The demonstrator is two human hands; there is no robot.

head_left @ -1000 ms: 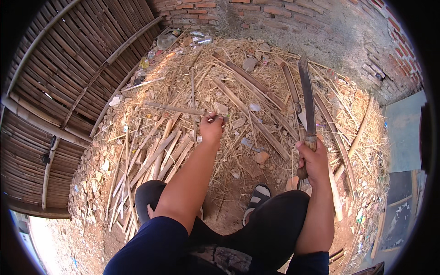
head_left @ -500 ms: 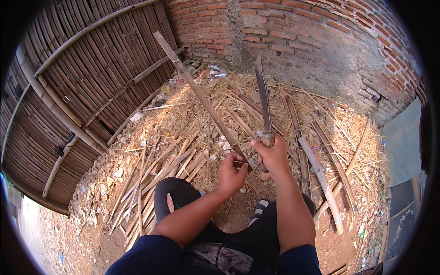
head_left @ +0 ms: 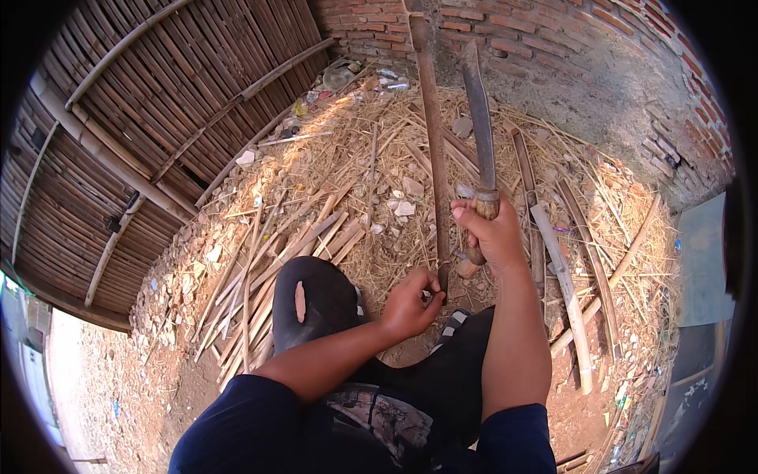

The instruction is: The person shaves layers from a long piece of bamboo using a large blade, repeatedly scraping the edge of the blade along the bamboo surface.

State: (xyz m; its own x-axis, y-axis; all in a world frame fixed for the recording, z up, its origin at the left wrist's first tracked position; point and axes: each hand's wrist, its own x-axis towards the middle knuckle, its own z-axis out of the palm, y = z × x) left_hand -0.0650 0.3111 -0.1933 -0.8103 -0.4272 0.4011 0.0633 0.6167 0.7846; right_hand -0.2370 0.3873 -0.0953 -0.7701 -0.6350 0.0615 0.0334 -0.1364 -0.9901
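Pinching a long, brown bamboo strip (head_left: 433, 142) in the left hand (head_left: 412, 306), just swung alongside, within reach of, a dark-bladed, wooden-handled machete (head_left: 482, 126) gripped in the right hand (head_left: 496, 231).

The left forearm (head_left: 328, 353) slants inward from lower left, the left hand (head_left: 414, 305) curled in a pinching grip; the right forearm (head_left: 519, 344) stands nearly vertical, the right hand (head_left: 497, 231) clenched higher up.
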